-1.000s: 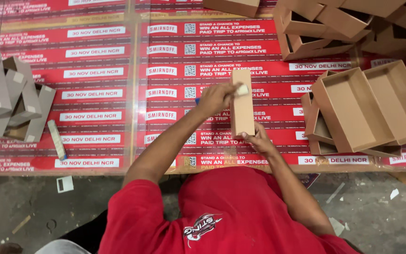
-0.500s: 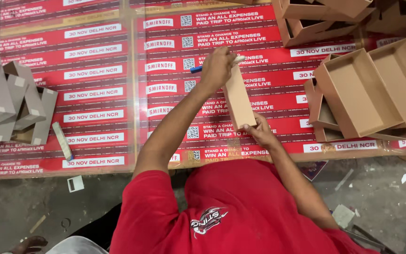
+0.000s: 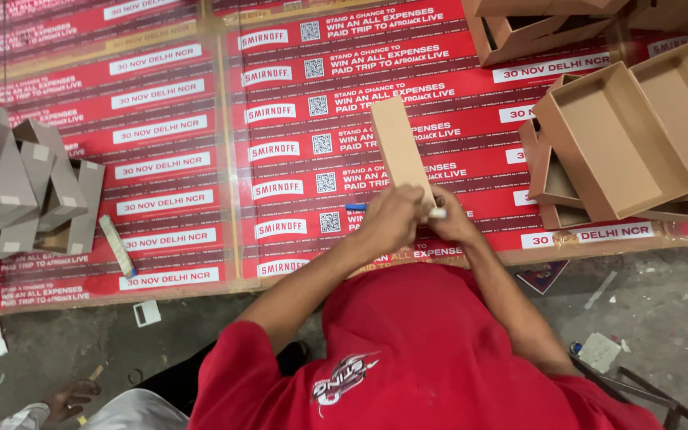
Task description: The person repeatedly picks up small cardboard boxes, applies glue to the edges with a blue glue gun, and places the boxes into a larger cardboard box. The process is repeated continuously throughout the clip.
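Observation:
A long, flat brown cardboard piece (image 3: 398, 147) stands tilted over the red printed sheets (image 3: 161, 167), its lower end between my two hands. My left hand (image 3: 390, 220) is closed at that lower end, and a thin blue pen-like tool (image 3: 355, 207) sticks out to its left. My right hand (image 3: 454, 216) grips the same lower end from the right. A small white tip (image 3: 437, 213) shows between the two hands. The fingers hide the bottom edge of the piece.
Open brown cardboard trays (image 3: 627, 139) are stacked at the right, with more at the top right (image 3: 535, 28). Grey folded cardboard pieces (image 3: 21, 191) lie at the left, beside a narrow strip (image 3: 117, 245). Paper scraps (image 3: 146, 313) litter the floor. Another person's hand (image 3: 69, 398) shows at the bottom left.
My left hand has slid from the top end of the cardboard piece down to its lower end, next to my right hand. The piece now tilts up to the left.

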